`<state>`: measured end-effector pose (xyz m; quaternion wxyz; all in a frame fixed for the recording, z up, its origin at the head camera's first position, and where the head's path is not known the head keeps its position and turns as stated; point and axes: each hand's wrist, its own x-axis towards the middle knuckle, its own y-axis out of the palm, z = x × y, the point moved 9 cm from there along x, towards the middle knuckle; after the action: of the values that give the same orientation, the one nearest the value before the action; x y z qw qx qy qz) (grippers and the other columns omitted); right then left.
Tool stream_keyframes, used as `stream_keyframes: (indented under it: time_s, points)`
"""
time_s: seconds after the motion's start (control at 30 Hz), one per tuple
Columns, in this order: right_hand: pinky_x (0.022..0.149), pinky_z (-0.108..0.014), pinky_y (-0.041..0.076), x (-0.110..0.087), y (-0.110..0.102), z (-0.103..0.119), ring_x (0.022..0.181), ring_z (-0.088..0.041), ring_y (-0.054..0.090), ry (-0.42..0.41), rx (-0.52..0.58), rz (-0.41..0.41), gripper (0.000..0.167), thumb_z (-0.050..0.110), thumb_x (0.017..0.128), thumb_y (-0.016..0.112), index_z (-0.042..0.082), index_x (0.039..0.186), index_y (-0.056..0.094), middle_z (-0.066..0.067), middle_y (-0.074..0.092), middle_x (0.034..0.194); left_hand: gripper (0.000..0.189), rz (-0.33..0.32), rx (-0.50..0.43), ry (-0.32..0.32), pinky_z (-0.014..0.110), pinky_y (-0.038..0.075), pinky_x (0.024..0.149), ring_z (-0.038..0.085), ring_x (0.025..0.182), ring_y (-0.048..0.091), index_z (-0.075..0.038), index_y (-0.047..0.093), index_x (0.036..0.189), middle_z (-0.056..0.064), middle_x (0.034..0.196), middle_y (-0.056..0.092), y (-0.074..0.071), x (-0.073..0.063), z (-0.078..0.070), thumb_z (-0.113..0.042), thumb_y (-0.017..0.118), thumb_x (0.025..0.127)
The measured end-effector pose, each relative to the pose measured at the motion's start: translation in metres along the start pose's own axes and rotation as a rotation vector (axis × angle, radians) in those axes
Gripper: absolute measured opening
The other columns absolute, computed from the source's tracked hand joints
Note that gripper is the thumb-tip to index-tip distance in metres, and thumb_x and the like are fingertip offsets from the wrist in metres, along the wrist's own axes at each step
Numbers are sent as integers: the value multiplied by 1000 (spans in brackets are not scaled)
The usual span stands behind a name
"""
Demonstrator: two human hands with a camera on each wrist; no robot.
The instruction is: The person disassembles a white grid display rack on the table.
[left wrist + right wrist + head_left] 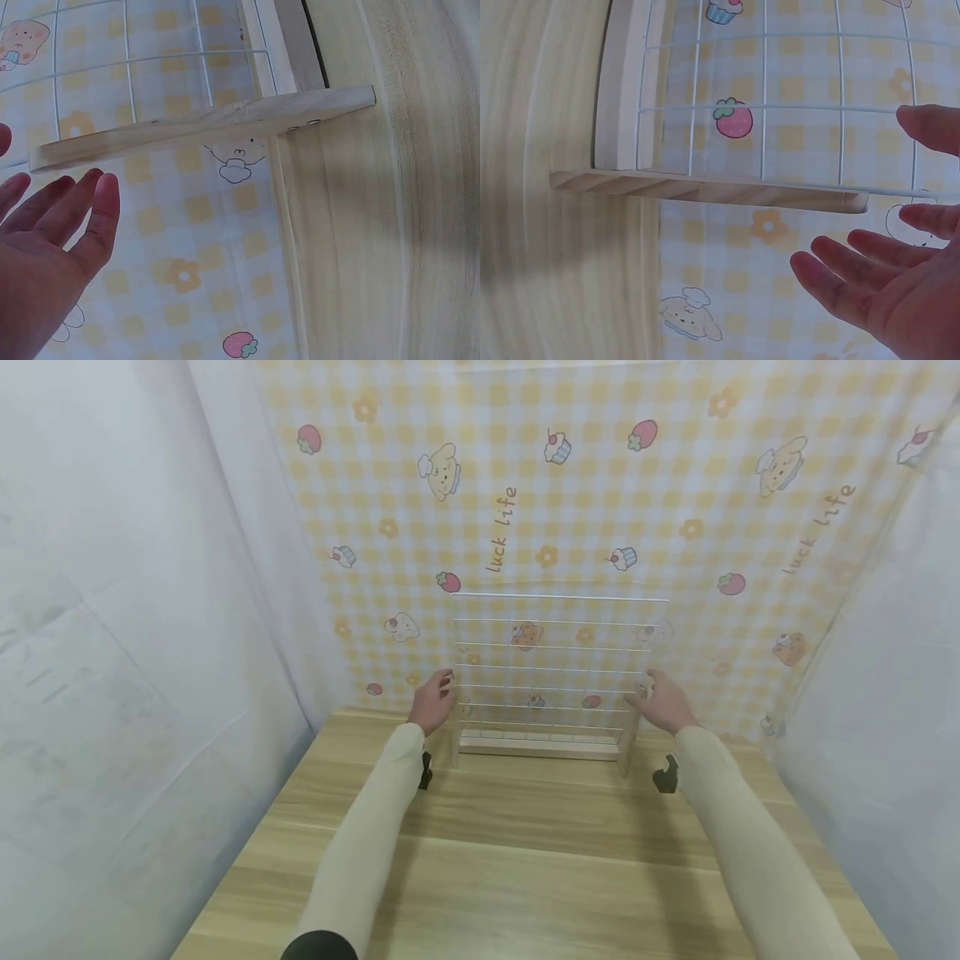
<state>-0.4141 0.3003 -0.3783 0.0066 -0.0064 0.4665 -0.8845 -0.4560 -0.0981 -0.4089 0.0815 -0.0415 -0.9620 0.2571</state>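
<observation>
A white wire grid rack (558, 597) stands upright on the table, with a pale wooden bar (540, 747) across its foot. Short wooden side posts flank it, a left post (202, 122) and a right post (705, 190). My left hand (432, 703) is at the rack's left edge, fingers loosely bent; its fingertips are just outside the upper end of the post. At the opposite edge is my right hand (665, 703), thumb on the grid side and fingers spread on the outer side. Both hands have a gap between thumb and fingers around the rack's edges.
The wood-grain table (517, 877) extends toward me. Behind the rack hangs a yellow checked cloth (585, 510) with cartoon prints. A white sheet (135, 652) hangs at the left and another white sheet (885, 693) at the right. Dark wrist mounts (666, 774) sit under the sleeves.
</observation>
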Motion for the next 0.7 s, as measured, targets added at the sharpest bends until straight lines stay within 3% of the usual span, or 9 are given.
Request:
stream_keyframes:
  time_s: [0.23,0.43,0.7]
  points:
    - [114,-68,32,1,5,-2,140,-60,29,24,17,42,84,38,102,50,-12,154,7,-43,26,153,52,3,36,-3,49,43,115,40,141,48,-4,35,154,18,159,40,5,11,4,-17,44,105]
    - [116,-68,28,0,17,-7,144,-59,24,53,72,70,86,39,102,50,-12,155,6,-40,22,156,52,2,36,-11,47,43,115,38,141,48,-7,36,154,16,159,41,6,11,7,-19,45,104]
    - [115,-70,28,6,26,-14,144,-61,22,54,60,64,86,40,103,47,-12,155,3,-41,17,157,51,2,33,-18,50,44,114,39,141,48,-9,38,153,18,158,42,6,10,11,-19,45,104]
